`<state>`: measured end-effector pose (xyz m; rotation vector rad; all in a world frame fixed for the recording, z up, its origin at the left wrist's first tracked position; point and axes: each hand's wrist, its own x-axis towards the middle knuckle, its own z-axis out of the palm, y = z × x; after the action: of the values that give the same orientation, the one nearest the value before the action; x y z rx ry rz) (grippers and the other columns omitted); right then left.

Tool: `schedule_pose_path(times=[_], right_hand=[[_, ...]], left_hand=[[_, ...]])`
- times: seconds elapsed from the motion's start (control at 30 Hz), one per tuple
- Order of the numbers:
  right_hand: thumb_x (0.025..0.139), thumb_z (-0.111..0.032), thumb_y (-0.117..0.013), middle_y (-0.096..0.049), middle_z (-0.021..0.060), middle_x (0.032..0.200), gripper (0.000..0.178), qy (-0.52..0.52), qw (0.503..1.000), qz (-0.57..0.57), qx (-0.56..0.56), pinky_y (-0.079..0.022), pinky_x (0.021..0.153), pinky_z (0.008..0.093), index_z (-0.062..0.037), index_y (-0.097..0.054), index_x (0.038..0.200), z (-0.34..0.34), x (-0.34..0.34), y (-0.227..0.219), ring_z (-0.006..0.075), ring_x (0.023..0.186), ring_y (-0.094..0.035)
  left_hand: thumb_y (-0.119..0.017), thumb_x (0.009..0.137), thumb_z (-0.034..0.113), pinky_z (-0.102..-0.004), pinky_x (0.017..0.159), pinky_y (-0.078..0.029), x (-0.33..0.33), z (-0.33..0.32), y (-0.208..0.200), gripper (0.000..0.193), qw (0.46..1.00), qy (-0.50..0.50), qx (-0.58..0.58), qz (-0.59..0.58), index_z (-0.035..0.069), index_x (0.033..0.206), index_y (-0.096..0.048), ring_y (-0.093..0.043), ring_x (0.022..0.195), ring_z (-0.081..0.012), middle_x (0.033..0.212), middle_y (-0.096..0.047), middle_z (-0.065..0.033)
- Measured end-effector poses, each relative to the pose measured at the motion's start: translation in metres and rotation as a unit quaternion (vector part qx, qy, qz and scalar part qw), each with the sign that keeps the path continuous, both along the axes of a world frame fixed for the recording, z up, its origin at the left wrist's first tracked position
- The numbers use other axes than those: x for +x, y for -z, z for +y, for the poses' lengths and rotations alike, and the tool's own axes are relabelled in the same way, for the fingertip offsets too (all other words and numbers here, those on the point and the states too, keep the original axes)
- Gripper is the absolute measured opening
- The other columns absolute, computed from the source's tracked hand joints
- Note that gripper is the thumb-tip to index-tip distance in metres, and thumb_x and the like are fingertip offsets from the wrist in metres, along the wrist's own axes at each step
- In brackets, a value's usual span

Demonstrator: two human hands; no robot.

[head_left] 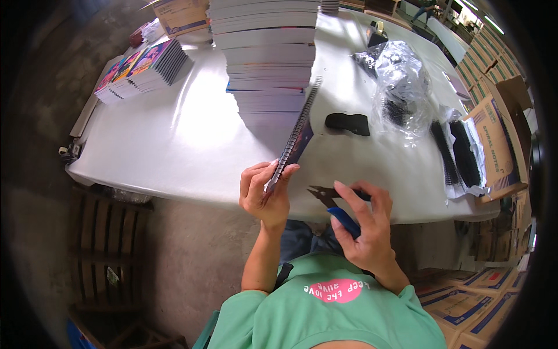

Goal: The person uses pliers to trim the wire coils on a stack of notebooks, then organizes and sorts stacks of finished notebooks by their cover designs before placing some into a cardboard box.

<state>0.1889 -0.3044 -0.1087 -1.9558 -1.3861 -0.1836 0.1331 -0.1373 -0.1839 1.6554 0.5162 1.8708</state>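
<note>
My left hand [266,195] grips the near end of a spiral notebook [300,139], which is tilted up with its black coil facing me. Its far end leans close to the tall stack of paper blocks [267,64]; whether they touch, I cannot tell. In my right hand [367,227] is a pair of blue-handled cutting pliers [343,218]. Their dark jaws point left toward the coil's near end, apart from it and slightly parted. A black, strap-like piece [347,124] lies on the white table beyond my right hand.
Finished-looking spiral notebooks [142,70] are piled at the left. Clear plastic bags with black coils [401,87] lie at the right, beside an open carton [494,142] and more black coils [459,151]. A wooden slatted pallet-like seat [107,244] stands lower left; cartons [465,302] fill the lower right.
</note>
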Motion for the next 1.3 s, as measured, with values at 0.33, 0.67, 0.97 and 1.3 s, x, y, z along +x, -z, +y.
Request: schedule_pose_path(times=[0.33,0.67,0.97,1.3], right_hand=[[0.065,-0.013,-0.069,-0.049,0.0085,0.105,0.061,0.018,0.995,-0.083,-0.049,-0.036,0.083,0.0406,-0.0179,-0.054,0.124,0.011,0.004,-0.007,0.0265,0.094,-0.048],[0.085,-0.029,-0.06,-0.049,0.0128,0.106,0.046,-0.188,0.81,0.532,-0.161,-0.044,0.08,0.0352,-0.0168,-0.048,0.127,-0.003,0.032,0.014,0.0281,0.099,-0.051],[0.085,-0.04,-0.056,-0.035,0.0114,0.131,0.052,0.229,0.929,0.039,-0.289,-0.016,0.096,0.0653,-0.0218,-0.043,0.131,-0.037,0.104,0.092,0.0316,0.125,-0.03],[0.087,-0.044,-0.053,-0.052,0.0082,0.124,0.055,0.034,0.948,0.257,0.184,-0.04,0.087,0.0356,-0.0115,-0.046,0.13,0.098,0.172,-0.087,0.0193,0.105,-0.051]], left_hand=[[-0.078,0.056,-0.008,-0.0285,0.061,-0.05,0.002,-0.008,-0.009,0.03,0.989,-0.048,0.124,0.068,0.003,0.081,-0.064,-0.06,0.071,-0.0197,0.072,-0.059,-0.003],[-0.077,0.07,0.002,-0.0282,0.063,-0.048,-0.01,-0.003,0.004,0.03,0.972,-0.095,0.193,0.096,0.003,0.092,-0.056,-0.06,0.071,-0.0205,0.077,-0.057,-0.0044],[-0.054,0.087,-0.002,-0.0302,0.088,-0.043,-0.119,0.101,0.019,0.035,0.941,-0.102,-0.281,-0.158,0.004,0.119,-0.043,-0.047,0.101,-0.0178,0.109,-0.045,-0.0115],[-0.05,0.076,0.067,-0.0718,0.098,-0.004,-0.104,0.117,0.03,0.085,0.712,-0.213,-0.233,0.627,0.02,0.142,-0.027,-0.006,0.136,-0.0429,0.148,-0.018,-0.0174]])
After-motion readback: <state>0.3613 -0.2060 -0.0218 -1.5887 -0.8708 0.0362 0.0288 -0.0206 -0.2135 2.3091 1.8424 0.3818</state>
